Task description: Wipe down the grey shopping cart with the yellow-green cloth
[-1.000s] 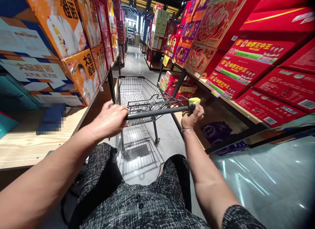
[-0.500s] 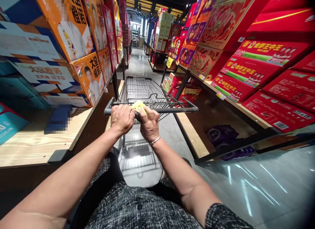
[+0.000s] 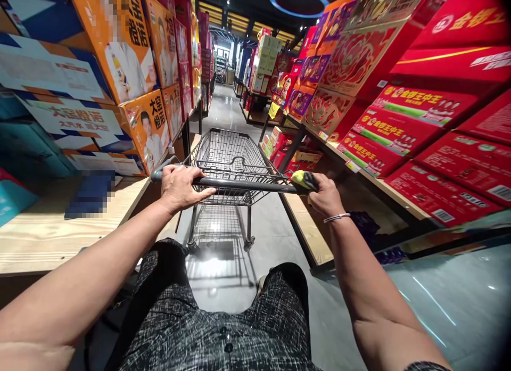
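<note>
Aisle in a shop. Ahead and near, a black wire-mesh shopping cart (image 3: 221, 147) on slim metal legs. Across its near side, a round dark grey bar handle (image 3: 251, 186). Toward the handle's left end, the left grip (image 3: 181, 187): loosely clamped on the bar, fingers over the top, thumb stretched along the near side. At the right end, the right grip (image 3: 325, 192): clamped on a bunched yellow-and-black cloth (image 3: 298, 178), yellow part bulging out leftward, against the bar. Thin silver-coloured bracelet (image 3: 336, 217) on the right wrist. Both grips well apart. To the left, stacked orange cardboard boxes (image 3: 146, 129) above a pale wooden shelf (image 3: 35, 243). To the right, stacked red cardboard cartons (image 3: 383, 131). Farther off, glossy grey floor (image 3: 223, 102) between the rows.
</note>
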Tool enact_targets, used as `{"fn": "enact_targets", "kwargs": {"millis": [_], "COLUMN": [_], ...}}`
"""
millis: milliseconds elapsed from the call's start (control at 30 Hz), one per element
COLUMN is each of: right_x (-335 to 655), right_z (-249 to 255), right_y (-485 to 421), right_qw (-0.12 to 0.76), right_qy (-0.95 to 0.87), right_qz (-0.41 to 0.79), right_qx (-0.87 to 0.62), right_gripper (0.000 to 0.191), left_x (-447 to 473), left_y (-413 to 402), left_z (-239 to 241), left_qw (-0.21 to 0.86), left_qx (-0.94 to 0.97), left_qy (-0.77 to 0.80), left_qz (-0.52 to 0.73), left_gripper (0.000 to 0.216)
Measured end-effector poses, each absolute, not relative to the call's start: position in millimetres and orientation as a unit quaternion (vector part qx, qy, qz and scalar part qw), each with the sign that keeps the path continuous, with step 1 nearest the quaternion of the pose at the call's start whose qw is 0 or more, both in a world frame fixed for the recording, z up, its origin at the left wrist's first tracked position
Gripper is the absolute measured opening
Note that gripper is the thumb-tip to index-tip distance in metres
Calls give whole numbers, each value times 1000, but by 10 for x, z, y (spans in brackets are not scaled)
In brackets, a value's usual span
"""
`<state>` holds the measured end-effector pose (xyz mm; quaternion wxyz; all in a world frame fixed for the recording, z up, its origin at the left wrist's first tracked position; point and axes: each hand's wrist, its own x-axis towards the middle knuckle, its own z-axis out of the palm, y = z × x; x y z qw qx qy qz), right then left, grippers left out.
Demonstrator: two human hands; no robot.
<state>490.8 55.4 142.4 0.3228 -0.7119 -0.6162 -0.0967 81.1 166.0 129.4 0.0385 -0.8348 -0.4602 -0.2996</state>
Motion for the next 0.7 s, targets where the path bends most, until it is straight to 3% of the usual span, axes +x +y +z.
{"fn": "enact_targets", "kwargs": {"millis": [133,267,433,700], "right_x": [5079,5055,4919,4914], "right_z": [1317,1230,1169,1244], "right_y": [667,834,1323,1586], "right_qw": [506,587,600,521], "right_qy": [-549,-450,-417,-450], "right_qz": [148,326,327,381], "right_qx": [-648,-589,-599,-616], "right_gripper": [54,60,63,62], "left_x": [686,530,411,468], "left_y": [1728,1778,1806,1752], "left_z": [1306,1329,1351,1299], "left_qw": [44,35,34,59], "left_qx": [-839,-841,-842,-838], "left_qy": [-456,-463,-465,-473], "left_qz": [-293,-280,-272,-266], "left_gripper": [50,48,48,46]}}
